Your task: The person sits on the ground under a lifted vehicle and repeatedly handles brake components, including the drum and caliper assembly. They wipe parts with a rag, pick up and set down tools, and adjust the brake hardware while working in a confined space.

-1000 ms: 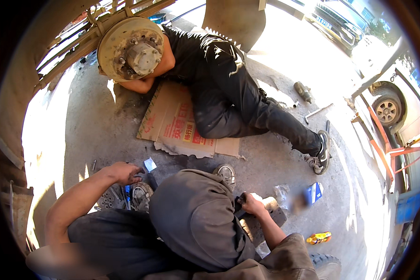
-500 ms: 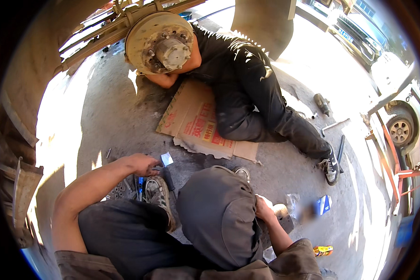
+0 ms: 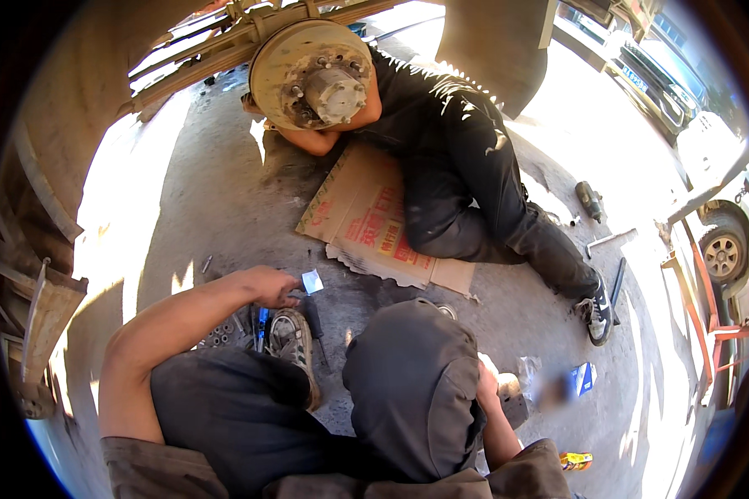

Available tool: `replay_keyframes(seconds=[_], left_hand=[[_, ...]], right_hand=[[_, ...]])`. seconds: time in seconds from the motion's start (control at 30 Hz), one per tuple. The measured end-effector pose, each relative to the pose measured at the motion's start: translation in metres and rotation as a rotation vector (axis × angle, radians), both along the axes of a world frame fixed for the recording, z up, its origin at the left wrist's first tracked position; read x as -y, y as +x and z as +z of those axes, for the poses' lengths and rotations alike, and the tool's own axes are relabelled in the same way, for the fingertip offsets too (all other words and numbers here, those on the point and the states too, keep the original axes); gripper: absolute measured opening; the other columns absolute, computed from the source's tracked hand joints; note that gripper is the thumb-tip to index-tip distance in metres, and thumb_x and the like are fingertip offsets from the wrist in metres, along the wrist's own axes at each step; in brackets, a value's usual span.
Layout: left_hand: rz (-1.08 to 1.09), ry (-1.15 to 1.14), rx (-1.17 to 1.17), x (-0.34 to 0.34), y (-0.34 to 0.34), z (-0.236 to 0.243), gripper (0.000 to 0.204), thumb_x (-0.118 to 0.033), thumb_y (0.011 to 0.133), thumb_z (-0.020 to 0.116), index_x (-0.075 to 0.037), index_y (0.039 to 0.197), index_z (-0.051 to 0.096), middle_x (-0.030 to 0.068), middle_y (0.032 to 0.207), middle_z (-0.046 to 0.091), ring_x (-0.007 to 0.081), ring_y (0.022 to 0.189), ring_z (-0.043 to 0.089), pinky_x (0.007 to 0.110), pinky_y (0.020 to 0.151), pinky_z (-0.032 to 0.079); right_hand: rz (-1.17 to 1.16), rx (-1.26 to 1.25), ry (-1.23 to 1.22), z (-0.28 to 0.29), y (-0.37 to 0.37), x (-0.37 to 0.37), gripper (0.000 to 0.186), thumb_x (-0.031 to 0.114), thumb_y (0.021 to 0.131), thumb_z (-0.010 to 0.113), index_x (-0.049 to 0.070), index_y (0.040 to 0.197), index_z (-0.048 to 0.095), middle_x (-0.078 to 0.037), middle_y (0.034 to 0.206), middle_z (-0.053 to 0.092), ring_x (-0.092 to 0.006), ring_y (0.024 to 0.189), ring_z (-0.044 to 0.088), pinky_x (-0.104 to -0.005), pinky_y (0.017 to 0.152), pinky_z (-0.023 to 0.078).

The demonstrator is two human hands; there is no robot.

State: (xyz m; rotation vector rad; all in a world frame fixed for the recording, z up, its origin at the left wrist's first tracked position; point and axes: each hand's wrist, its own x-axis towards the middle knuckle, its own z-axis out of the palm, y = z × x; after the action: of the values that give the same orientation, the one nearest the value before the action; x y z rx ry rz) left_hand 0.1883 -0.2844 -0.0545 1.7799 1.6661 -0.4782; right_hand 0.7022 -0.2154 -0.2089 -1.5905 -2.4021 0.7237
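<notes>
My left hand (image 3: 271, 287) reaches forward past my left knee, fingers closed. At its fingertips is a small white and pale-blue piece (image 3: 312, 282), which looks pinched there. Just below, beside my left shoe (image 3: 293, 339), a dark-handled tool (image 3: 311, 318) with a thin shaft stands near the hand; its tip is not clear. My right hand (image 3: 488, 382) is against the outer side of my raised right knee (image 3: 412, 391), its fingers largely hidden. Next to that hand sits a worn metal block (image 3: 513, 401), partly covered by my forearm.
Ahead, another person in dark clothes (image 3: 453, 150) lies on cardboard (image 3: 362, 218) behind a wheel hub (image 3: 334, 93). Nuts (image 3: 219, 334) and a blue tool (image 3: 262, 326) are at left. A blue-white box (image 3: 583, 380), power tool (image 3: 589, 201) and L-shaped wrench (image 3: 609, 241) are at right.
The view has shifted, so the scene sits farther right in the picture. Both my hands keep nearly the same places, and the white piece stays at the left fingertips.
</notes>
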Motion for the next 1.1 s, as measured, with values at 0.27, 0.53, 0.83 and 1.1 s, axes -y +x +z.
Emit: replay_keyframes(seconds=[0.27,0.53,0.83,1.1], left_hand=[[0.024,0.026,0.002,0.003,-0.002,-0.006,0.046,-0.043,0.090,0.060,-0.013,0.124,0.058,0.0180,0.109,0.067,0.0384,0.102,0.063,0.048,0.085,0.050],[0.021,-0.050,-0.044,-0.006,0.005,0.003,0.047,-0.044,0.091,0.056,-0.009,0.123,0.058,0.0186,0.115,0.065,0.0382,0.107,0.061,0.048,0.087,0.049],[0.021,-0.054,-0.038,-0.006,0.003,-0.005,0.047,-0.043,0.091,0.058,-0.013,0.128,0.058,0.0169,0.113,0.067,0.0375,0.107,0.062,0.046,0.089,0.049],[0.017,-0.015,0.020,0.002,-0.006,-0.018,0.046,-0.042,0.090,0.059,-0.010,0.123,0.059,0.0188,0.110,0.067,0.0391,0.105,0.062,0.047,0.086,0.049]], right_hand=[[-0.080,0.098,-0.108,0.007,-0.003,-0.002,0.025,0.015,0.083,0.061,0.008,0.107,0.061,-0.020,0.106,0.062,-0.0421,0.094,0.060,-0.0482,0.080,0.050],[-0.005,-0.073,-0.197,-0.005,-0.004,-0.008,0.033,0.026,0.083,0.065,0.007,0.109,0.062,-0.022,0.109,0.062,-0.0397,0.104,0.058,-0.0453,0.087,0.047],[0.109,-0.242,-0.257,0.017,-0.008,-0.005,0.046,0.028,0.080,0.070,0.007,0.119,0.060,-0.022,0.111,0.065,-0.0395,0.101,0.063,-0.0452,0.085,0.049],[-0.056,-0.214,0.068,0.016,-0.013,-0.003,0.031,0.012,0.074,0.069,0.000,0.101,0.062,-0.019,0.110,0.059,-0.0371,0.105,0.055,-0.0410,0.088,0.045]])
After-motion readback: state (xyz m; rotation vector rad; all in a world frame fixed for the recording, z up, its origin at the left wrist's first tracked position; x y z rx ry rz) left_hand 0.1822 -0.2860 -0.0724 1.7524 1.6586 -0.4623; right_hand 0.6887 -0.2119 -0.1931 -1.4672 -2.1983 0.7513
